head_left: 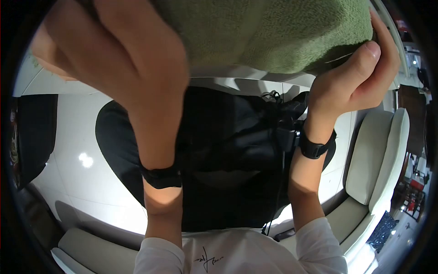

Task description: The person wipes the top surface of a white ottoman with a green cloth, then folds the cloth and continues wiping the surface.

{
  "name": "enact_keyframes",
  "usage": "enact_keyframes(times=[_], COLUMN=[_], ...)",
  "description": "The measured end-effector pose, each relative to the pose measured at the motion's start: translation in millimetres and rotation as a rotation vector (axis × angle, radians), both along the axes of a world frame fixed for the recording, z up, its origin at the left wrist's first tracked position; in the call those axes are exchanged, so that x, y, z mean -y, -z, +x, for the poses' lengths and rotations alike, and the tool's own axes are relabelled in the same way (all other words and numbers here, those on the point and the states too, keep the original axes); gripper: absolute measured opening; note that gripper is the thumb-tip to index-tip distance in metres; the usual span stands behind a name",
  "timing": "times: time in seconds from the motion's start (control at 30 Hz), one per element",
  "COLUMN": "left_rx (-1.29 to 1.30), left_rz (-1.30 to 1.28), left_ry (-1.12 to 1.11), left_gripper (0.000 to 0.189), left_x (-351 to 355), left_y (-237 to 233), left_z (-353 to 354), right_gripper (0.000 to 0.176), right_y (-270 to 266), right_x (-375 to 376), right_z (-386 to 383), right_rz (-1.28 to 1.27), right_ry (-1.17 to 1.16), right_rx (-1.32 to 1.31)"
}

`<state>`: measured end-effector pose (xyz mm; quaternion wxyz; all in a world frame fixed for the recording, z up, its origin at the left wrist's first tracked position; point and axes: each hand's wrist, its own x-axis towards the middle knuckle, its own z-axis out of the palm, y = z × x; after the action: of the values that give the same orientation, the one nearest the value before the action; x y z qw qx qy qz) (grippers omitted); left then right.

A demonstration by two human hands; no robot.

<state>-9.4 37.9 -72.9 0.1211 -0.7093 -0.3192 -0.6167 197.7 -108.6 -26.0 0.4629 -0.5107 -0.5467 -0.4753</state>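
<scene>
A green terry towel (273,36) spans the upper part of the head view, raised over the white table edge, its top cut off by the frame. My right hand (356,75) grips the towel's right end, thumb in front and fingers curled along the far side. Close to the camera, my left hand (114,50) overlaps the towel's left side, bent at the wrist. Its fingertips are partly cut off and smeared, and I cannot tell what they hold. Black straps circle both wrists, the left strap (160,177) and the right strap (315,147).
The white table edge (228,81) runs just above my lap in black trousers (223,132). A black device (286,137) with a cable sits by my right forearm. Pale cushioned seating (372,155) curves at right and lower left (98,249). A dark seat (36,137) stands at left.
</scene>
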Motion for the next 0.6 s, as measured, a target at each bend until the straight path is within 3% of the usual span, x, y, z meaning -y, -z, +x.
enact_keyframes(times=[0.17, 0.33, 0.6], left_rx=[-0.045, -0.096, -0.012], left_rz=[0.059, 0.12, 0.009], left_ry=[0.068, 0.133, -0.019], left_gripper=[0.033, 0.033, 0.033], left_x=[45.4, 52.9, -4.1], left_y=[8.9, 13.5, 3.2], left_z=[42.5, 47.0, -7.7], right_gripper=[0.036, 0.037, 0.036], right_y=[1.2, -2.7, 2.8], right_x=[23.9, 23.1, -5.9], right_z=[41.5, 30.9, -19.4], right_rz=[0.028, 0.03, -0.016], right_ry=[0.091, 0.058, -0.025], right_rx=[-0.169, -0.292, -0.017])
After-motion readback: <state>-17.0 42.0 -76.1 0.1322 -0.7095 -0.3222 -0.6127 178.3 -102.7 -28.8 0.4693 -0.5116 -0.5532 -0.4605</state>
